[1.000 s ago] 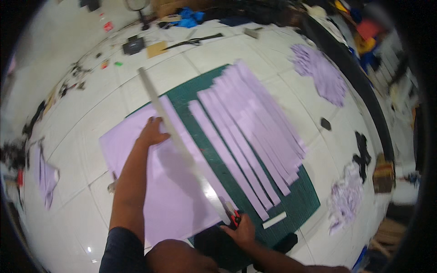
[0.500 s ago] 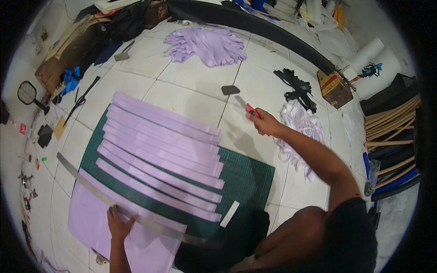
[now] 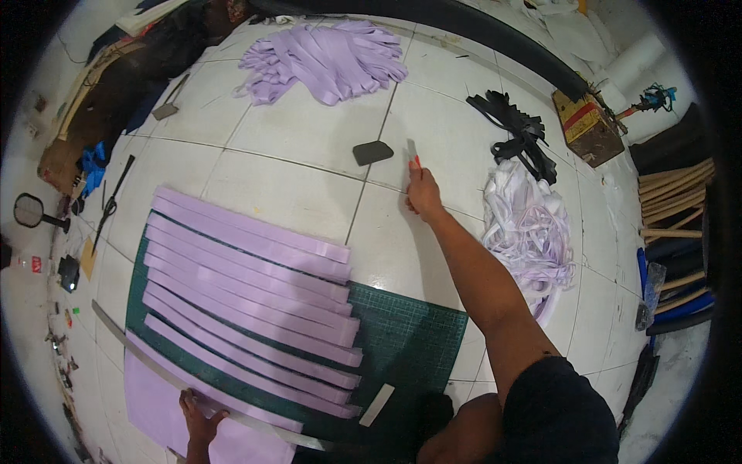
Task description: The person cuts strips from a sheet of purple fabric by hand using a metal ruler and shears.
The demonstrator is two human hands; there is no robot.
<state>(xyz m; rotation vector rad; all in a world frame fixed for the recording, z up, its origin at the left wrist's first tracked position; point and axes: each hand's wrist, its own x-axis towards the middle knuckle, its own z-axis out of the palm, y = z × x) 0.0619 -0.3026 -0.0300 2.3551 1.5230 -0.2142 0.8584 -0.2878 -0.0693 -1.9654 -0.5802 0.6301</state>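
Note:
My right hand (image 3: 423, 190) is closed around a red-handled utility knife (image 3: 414, 159), held over the white floor with its blade pointing away from me. Just left of the blade lies a dark grey flat block (image 3: 372, 153). My left hand (image 3: 201, 420) spreads its fingers on a long metal ruler (image 3: 147, 361), at the near left. Under the ruler is a lilac fabric sheet (image 3: 158, 398), partly on a green cutting mat (image 3: 410, 329). Several cut lilac strips (image 3: 247, 282) lie side by side on the mat, beyond the ruler. A short pale bar (image 3: 376, 405) rests near their right ends.
A heap of lilac strips (image 3: 332, 62) lies far ahead. To the right are black strips (image 3: 518, 131) and a white tangled pile (image 3: 529, 232). Scissors (image 3: 108, 209) lie at the left. A long black roll (image 3: 464, 35) and a worn box (image 3: 587, 127) stand at the back.
The view has shifted. My right hand has turned the knife from pointing toward the grey block to pointing straight away, beside it. My left hand stays on the ruler.

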